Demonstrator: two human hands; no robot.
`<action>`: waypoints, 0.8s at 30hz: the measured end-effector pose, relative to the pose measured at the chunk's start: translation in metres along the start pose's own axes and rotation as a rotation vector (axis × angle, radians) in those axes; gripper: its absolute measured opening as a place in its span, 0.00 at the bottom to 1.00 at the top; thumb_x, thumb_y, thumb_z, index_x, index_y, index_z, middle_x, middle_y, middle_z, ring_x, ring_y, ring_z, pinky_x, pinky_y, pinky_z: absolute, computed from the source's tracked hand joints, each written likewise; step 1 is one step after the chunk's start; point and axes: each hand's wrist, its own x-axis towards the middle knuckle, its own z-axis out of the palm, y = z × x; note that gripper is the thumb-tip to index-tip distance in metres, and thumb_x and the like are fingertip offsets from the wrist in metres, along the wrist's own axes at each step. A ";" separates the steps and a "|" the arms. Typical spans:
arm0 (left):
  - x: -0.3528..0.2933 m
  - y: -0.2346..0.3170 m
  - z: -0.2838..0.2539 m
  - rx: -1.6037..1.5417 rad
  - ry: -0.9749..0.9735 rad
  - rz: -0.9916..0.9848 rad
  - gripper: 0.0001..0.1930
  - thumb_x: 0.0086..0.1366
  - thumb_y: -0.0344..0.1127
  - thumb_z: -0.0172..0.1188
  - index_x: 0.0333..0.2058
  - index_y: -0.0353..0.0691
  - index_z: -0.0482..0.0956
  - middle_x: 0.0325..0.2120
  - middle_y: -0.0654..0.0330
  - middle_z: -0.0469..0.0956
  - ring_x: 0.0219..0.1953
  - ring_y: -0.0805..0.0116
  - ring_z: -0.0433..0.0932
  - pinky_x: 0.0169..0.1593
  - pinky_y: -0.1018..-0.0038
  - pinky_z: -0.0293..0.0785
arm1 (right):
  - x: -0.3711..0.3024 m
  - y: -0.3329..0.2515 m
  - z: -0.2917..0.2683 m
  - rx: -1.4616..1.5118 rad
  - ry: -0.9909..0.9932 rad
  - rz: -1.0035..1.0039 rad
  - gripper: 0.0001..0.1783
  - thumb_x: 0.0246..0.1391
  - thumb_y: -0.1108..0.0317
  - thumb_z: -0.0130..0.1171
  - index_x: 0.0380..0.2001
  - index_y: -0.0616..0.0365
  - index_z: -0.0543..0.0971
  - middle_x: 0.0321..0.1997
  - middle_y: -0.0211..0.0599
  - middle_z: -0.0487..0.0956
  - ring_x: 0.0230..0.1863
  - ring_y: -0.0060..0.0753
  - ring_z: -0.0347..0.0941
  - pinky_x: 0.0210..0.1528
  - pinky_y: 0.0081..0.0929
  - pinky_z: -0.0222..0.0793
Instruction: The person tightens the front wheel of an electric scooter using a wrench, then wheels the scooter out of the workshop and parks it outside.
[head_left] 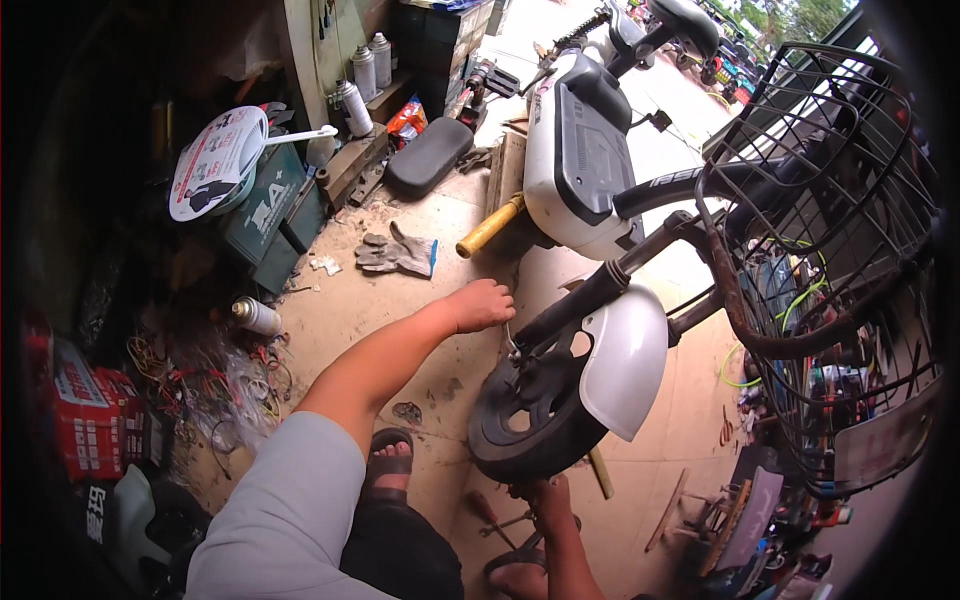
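Observation:
A white electric scooter's front wheel (530, 415), with a black tyre, stands turned in front of me under a white mudguard (630, 365). My left hand (485, 305) is closed in a fist beside the black fork leg (575, 305). A thin metal tool (512, 336) runs down from that fist toward the wheel's axle; most of it is hidden in the hand. My right hand (543, 497) is low at the tyre's near edge with its fingers curled. What those fingers grip is hidden by the tyre and the hand itself.
A wire basket (810, 200) juts out at the right. On the floor are a work glove (398, 252), a yellow-handled tool (490, 226), a black seat pad (430, 158), a red-handled screwdriver (484, 508) and a spray can (256, 316). Tangled wires (225, 385) lie at the left.

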 end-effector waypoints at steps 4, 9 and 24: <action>0.033 -0.013 -0.020 0.164 -0.039 0.042 0.03 0.60 0.35 0.57 0.29 0.48 0.77 0.30 0.64 0.78 0.40 0.62 0.79 0.40 0.69 0.74 | 0.006 0.011 -0.005 -0.082 -0.010 -0.013 0.12 0.56 0.64 0.61 0.33 0.64 0.82 0.28 0.36 0.82 0.28 0.26 0.76 0.30 0.24 0.69; 0.074 -0.022 -0.064 0.302 0.002 0.034 0.04 0.59 0.36 0.57 0.27 0.46 0.78 0.27 0.66 0.78 0.38 0.64 0.77 0.38 0.70 0.74 | 0.005 0.010 0.005 -0.083 0.012 -0.061 0.10 0.57 0.67 0.55 0.32 0.63 0.82 0.25 0.35 0.81 0.26 0.26 0.76 0.28 0.21 0.67; 0.013 0.172 -0.250 -0.310 -0.631 -0.465 0.06 0.59 0.30 0.59 0.29 0.34 0.83 0.25 0.43 0.81 0.32 0.42 0.83 0.35 0.54 0.79 | 0.015 0.024 0.008 -0.057 0.083 -0.169 0.21 0.64 0.49 0.54 0.33 0.58 0.76 0.20 0.33 0.75 0.18 0.24 0.70 0.14 0.23 0.61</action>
